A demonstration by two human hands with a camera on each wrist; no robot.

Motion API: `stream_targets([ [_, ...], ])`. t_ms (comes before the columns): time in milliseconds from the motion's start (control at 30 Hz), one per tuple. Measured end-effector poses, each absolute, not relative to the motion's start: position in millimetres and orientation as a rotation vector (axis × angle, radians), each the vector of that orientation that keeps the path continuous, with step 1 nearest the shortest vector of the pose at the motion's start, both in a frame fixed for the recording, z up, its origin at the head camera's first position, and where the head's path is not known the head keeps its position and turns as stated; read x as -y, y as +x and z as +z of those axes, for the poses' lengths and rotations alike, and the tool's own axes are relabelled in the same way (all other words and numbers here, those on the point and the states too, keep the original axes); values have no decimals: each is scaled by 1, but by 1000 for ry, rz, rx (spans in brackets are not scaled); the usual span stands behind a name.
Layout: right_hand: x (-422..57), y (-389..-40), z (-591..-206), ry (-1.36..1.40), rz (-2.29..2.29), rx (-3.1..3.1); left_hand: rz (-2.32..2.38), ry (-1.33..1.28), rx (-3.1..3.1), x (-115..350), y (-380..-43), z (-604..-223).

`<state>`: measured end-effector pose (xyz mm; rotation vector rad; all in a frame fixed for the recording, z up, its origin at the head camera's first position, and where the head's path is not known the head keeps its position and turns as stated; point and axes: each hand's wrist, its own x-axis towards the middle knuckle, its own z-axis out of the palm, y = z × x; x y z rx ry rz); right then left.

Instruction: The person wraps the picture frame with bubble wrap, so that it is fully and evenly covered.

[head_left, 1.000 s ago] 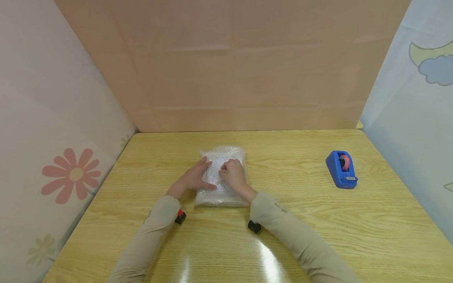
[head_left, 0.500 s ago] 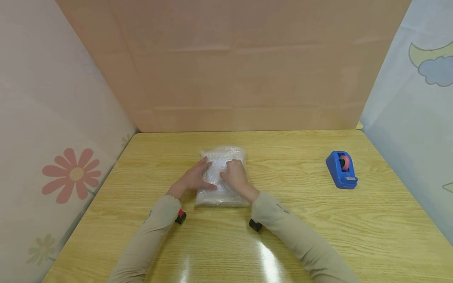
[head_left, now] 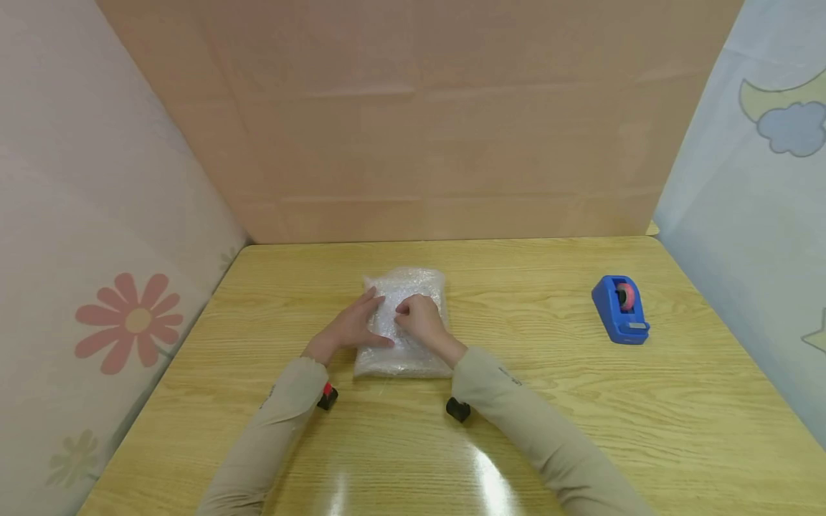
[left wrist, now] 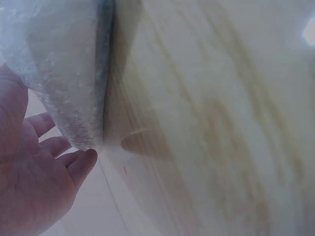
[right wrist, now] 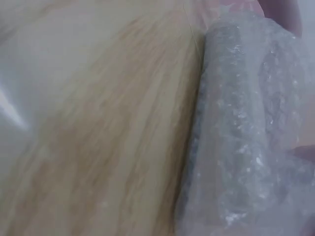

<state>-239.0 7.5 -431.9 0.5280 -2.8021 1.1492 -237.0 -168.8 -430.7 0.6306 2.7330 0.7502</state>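
A flat, rectangular package in clear bubble wrap (head_left: 403, 364) lies at the middle of the wooden table. My left hand (head_left: 348, 326) rests on its left side, thumb and fingers spread apart. In the left wrist view, fingers of my left hand (left wrist: 44, 182) show beside a corner of the bubble-wrapped package (left wrist: 69, 64). My right hand (head_left: 424, 321) is over the package's middle right, fingers curled with their tips at the wrap and nothing visible between them. The right wrist view shows the near edge of the package (right wrist: 231, 128) up close, with the right hand mostly out of frame.
A blue tape dispenser (head_left: 621, 312) with a pinkish-red roll stands at the right of the table. Small black devices (head_left: 458, 409) sit under both wrists. A brown panel (head_left: 413, 143) rises at the back, with printed walls at both sides.
My right hand's fingers straightened somewhat half a second ago and are curled again now, shifted slightly left on the wrap. My left hand and the package stay in place.
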Motion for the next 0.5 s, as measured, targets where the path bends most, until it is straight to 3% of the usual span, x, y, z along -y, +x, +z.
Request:
stream_targets([
  [500,8,-233,-437,428,955,2824,776,617,-2737,167,-235,-427],
])
